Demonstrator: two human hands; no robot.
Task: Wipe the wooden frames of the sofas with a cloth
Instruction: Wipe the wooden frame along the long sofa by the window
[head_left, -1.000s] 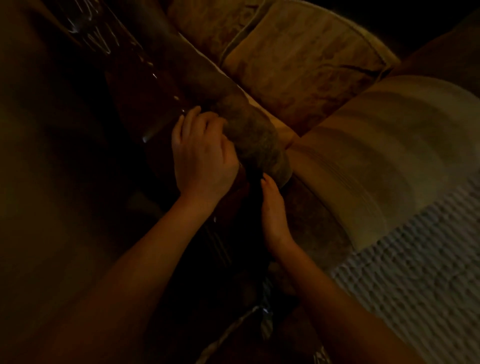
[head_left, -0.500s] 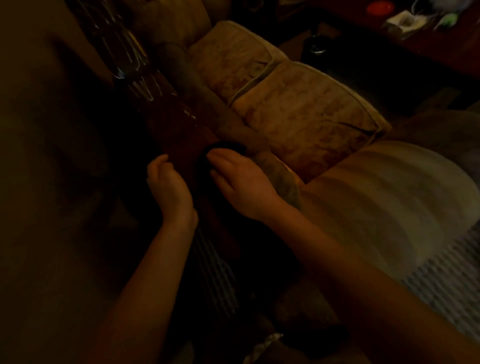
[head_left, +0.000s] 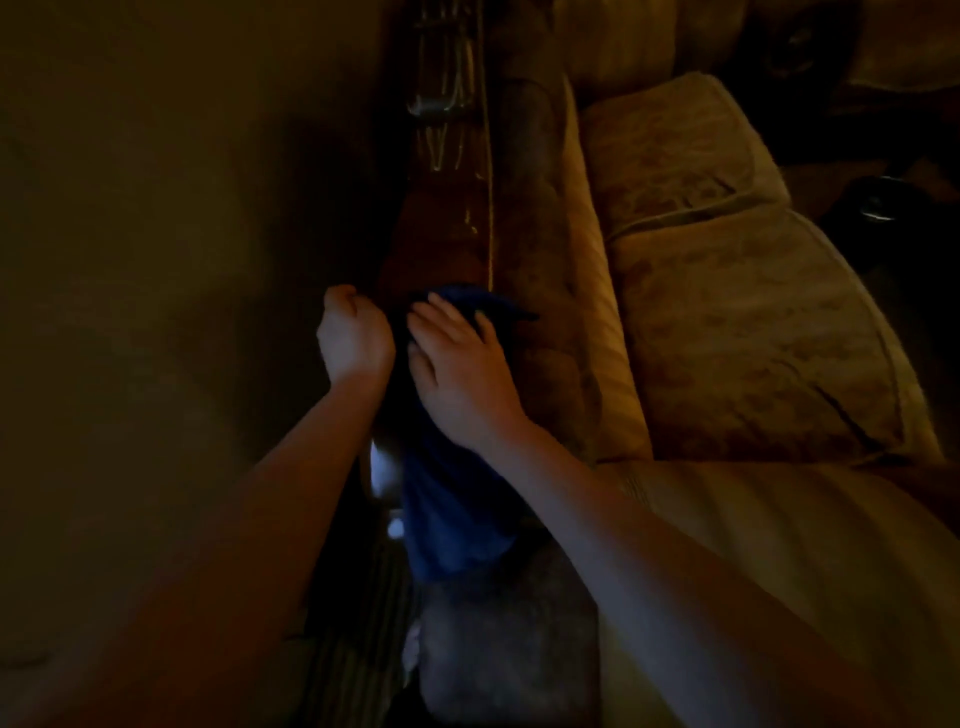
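The scene is very dim. A glossy dark wooden frame (head_left: 447, 171) runs along the top of the sofa back, up the middle of the view. A dark blue cloth (head_left: 452, 499) lies on it and hangs down toward me. My right hand (head_left: 457, 364) presses flat on the upper part of the cloth, fingers straight. My left hand (head_left: 353, 332) sits just left of it at the frame's edge, fingers curled into a fist; whether it holds any cloth is hidden.
Tan patterned seat cushions (head_left: 727, 312) fill the right side. A pale striped sofa arm (head_left: 779, 545) lies at the lower right. A plain wall (head_left: 156, 260) stands close on the left. Dark objects sit on the floor at far right.
The view has swung so the frame runs straight up. My right hand moved onto the blue cloth on the frame, and my left hand closed into a fist beside it.
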